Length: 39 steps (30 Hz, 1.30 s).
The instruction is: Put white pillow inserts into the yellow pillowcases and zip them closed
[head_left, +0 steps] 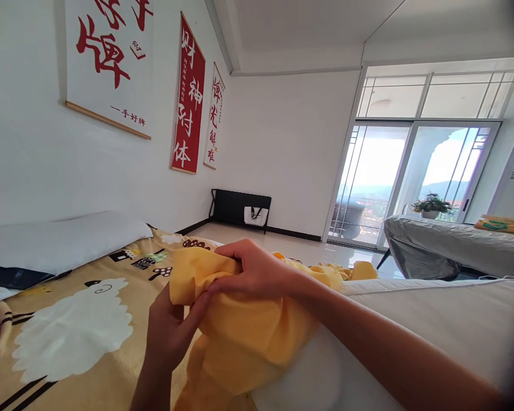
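Note:
A bunched yellow cloth [248, 337], perhaps a fabric cover, hangs in folds between my hands. My left hand [173, 328] grips its gathered edge from below, thumb pointing up along the folds. From the right, my right hand [255, 271] pinches the same bunch, its thumb close to the left thumb. Below the cloth shows a soft white padded thing [312, 371], partly covered. Under my left arm spreads a tan bed sheet [154, 297] printed with a white sheep. More ruffled yellow fabric [334, 274] lies beyond my right wrist.
A white pillow [68, 237] rests at the left by the wall. On the right is a pale mattress-like surface [445, 308]. Farther back stand a plastic-covered table [454, 240] with a potted plant [432, 204], a folded black frame [231, 206] and glass sliding doors [372, 171].

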Each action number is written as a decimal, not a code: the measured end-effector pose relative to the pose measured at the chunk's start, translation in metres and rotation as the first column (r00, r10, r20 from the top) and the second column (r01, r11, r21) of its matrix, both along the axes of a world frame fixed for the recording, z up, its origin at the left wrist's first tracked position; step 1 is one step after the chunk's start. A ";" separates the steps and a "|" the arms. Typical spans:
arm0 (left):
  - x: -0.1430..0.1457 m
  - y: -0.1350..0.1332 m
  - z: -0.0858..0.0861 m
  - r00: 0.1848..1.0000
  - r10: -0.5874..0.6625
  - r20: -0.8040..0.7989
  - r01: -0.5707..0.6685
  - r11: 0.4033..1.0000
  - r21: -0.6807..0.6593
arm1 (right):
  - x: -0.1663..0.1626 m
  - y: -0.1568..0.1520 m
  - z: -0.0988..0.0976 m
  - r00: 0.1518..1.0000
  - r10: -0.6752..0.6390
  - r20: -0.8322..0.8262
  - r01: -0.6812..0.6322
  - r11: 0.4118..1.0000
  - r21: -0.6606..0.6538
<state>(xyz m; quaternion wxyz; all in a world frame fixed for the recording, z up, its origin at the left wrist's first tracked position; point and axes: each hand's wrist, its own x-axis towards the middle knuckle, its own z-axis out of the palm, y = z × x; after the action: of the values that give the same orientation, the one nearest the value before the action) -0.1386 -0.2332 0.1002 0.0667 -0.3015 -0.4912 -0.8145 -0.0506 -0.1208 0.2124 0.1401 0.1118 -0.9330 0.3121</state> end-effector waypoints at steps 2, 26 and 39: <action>0.000 0.001 0.000 1.000 0.020 -0.009 -0.020 1.000 -0.004 | 0.001 0.000 -0.001 1.000 0.000 -0.019 0.000 1.000 0.001; 0.028 0.000 0.011 0.953 0.297 -0.064 -0.296 0.955 0.014 | 0.025 -0.018 0.010 0.959 -0.238 -0.154 0.272 0.925 0.265; 0.010 0.000 -0.002 0.921 0.344 -0.183 -0.311 0.932 0.186 | 0.017 -0.038 -0.009 0.929 -0.131 -0.345 0.270 0.878 0.395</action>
<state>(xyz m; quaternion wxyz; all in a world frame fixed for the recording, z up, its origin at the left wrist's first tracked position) -0.1283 -0.2335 0.0985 0.2773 -0.2940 -0.4607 -0.7902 -0.0335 -0.1587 0.2038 0.2870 0.0891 -0.9520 0.0578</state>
